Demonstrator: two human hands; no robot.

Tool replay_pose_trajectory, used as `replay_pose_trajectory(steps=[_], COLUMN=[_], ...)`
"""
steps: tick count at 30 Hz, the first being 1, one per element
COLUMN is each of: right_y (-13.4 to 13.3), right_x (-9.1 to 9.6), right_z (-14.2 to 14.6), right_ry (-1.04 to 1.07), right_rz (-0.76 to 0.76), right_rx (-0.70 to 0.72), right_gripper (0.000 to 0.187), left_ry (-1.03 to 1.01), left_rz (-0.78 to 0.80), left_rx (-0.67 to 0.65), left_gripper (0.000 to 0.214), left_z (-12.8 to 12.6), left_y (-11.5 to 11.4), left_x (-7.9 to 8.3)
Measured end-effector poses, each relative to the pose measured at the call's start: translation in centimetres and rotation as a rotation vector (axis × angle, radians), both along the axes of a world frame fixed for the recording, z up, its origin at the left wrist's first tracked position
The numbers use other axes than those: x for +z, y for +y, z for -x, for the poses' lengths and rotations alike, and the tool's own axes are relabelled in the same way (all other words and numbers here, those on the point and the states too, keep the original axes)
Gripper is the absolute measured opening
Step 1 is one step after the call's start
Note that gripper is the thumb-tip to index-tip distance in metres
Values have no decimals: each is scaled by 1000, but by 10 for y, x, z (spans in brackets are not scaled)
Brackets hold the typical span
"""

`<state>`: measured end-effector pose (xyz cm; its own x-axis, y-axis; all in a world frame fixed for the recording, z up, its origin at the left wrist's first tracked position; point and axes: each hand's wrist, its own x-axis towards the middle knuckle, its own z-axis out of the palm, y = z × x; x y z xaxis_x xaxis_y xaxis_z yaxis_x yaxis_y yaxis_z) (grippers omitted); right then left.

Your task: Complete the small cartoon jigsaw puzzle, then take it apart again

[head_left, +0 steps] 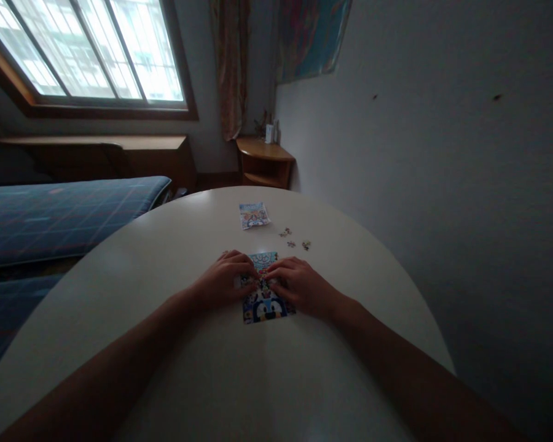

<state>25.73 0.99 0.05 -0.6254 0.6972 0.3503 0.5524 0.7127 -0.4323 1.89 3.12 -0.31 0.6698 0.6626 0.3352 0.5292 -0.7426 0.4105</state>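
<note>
A small colourful jigsaw puzzle [268, 310] lies flat on the white table, with a blue cartoon dog face near its lower edge. My left hand [228, 277] rests over its left side, fingers stretched inward and thumb apart. From the right, my right hand [301, 283] reaches over the puzzle, its fingertips on the middle close to the left ones. Both hands cover parts of the picture. Whether a small piece lies under the fingertips cannot be made out. Beyond the right hand lie several loose puzzle pieces [306, 245].
A printed picture sheet or packet [254, 215] lies farther back on the round white table [166, 258]. A plaid mattress [74, 215] stands to the left, a wall [442, 184] to the right. Behind are a wooden corner shelf [263, 149] and a window [101, 55].
</note>
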Motion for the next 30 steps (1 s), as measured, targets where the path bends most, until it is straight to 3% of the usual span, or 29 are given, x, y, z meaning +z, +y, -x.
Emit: replay_pose_trajectory(steps=[4, 15, 24, 30], right_y=[0, 1, 1, 1], right_x=[-1, -2, -4, -3], right_z=[0, 0, -1, -1], right_ry=[4, -8, -18, -11], right_rz=[-9, -13, -26, -34], right_rx=[-3, -4, -4, 4], right_gripper=[20, 20, 20, 20], left_ry=[16, 195, 185, 276], left_rz=[-21, -260, -208, -228], left_rx=[-2, -122, -163, -199], left_gripper=[12, 18, 18, 21], left_z=[2, 6, 7, 9], left_y=[-1, -1, -1, -7], left_x=[2, 10, 12, 23])
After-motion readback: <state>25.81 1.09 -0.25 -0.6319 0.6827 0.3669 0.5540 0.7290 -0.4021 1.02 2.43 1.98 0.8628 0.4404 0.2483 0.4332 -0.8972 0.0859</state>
